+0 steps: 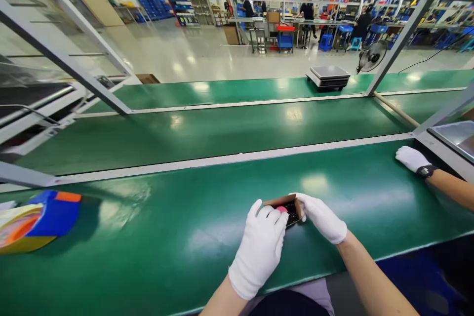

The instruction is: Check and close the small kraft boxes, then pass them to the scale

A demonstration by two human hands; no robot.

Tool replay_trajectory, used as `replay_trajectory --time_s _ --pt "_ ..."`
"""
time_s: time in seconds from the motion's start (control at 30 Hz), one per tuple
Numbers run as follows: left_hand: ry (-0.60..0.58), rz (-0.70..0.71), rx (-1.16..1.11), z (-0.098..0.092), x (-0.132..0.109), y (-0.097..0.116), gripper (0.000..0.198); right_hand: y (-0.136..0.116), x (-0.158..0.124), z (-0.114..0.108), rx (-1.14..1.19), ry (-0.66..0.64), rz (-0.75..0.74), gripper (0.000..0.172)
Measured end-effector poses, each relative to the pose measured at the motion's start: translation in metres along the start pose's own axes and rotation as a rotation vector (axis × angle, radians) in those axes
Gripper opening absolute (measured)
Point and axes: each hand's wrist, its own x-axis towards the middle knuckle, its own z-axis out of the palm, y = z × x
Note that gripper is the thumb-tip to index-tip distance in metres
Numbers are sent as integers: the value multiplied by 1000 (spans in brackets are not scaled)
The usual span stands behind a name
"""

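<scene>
A small brown cardboard box [298, 207] with an open top is between my two gloved hands, low over the green belt. Inside it are black contents [292, 213], too small to make out, and a pinkish-red rounded piece [281, 209]. My left hand [261, 244], in a white glove, has its fingers bent over the box's left side, beside the red piece; its fingertips partly cover the opening. My right hand [321, 215], also white-gloved, is closed around the right edge of the box.
The green conveyor belt [166, 237] runs across in front of me. At the left lies a blue, orange and yellow container [55, 215]. A co-worker's gloved hand [412, 158] rests on the belt at the right. Further back are a scale [328, 75], a fan [372, 57] and metal frame posts [402, 47].
</scene>
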Motion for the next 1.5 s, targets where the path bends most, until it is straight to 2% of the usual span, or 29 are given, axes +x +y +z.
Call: replay_trajectory --time_s 0.07,0.17,0.27,0.33,0.37,0.43,0.47,0.53,0.6,0.7,0.73,0.8,0.87,1.0,1.1,1.23,1.5 --pt "-1 -13 -30 1 -1 0 31 -1 2 0 77 -2 46 43" --pt "16 -12 -75 -3 -3 -3 28 -1 8 10 49 59 87 39" --pt "130 -67 -140 -9 -16 -17 27 2 13 19 52 64 107 38" --pt "231 -268 -200 -8 -27 -28 27 4 14 22 88 55 119 36" --pt "233 -412 -282 -5 -32 -31 33 4 14 23 98 60 121 36" --pt "121 -675 -570 6 -35 -33 58 2 14 28 90 56 123 34" --pt "47 -752 -739 13 -34 -32 72 2 14 31 76 54 123 33" --pt "-13 -791 -1000 27 -29 -29 86 2 14 36 30 63 113 33" --pt "77 -733 -1100 38 -26 -29 74 5 13 38 -30 115 36 34" --pt "203 -502 -995 43 -35 -40 32 14 8 29 -164 143 -196 26" --pt "198 -393 -913 40 -40 -45 30 16 5 24 -226 102 -279 28" --pt "133 -213 -741 33 -51 -52 39 17 -1 12 -380 -25 -407 40" --pt "89 -141 -604 27 -58 -54 40 17 -5 5 -552 -97 -501 40" --pt "100 -110 -452 29 -58 -45 51 19 -5 8 -770 -65 -666 54" --pt "110 -185 -489 38 -55 -39 51 20 0 12 -813 -55 -698 52" --pt "156 -278 -699 42 -54 -38 39 13 5 10 -766 -100 -705 49" --pt "170 -148 -746 40 -54 -43 40 10 6 8 -625 -68 -683 49"
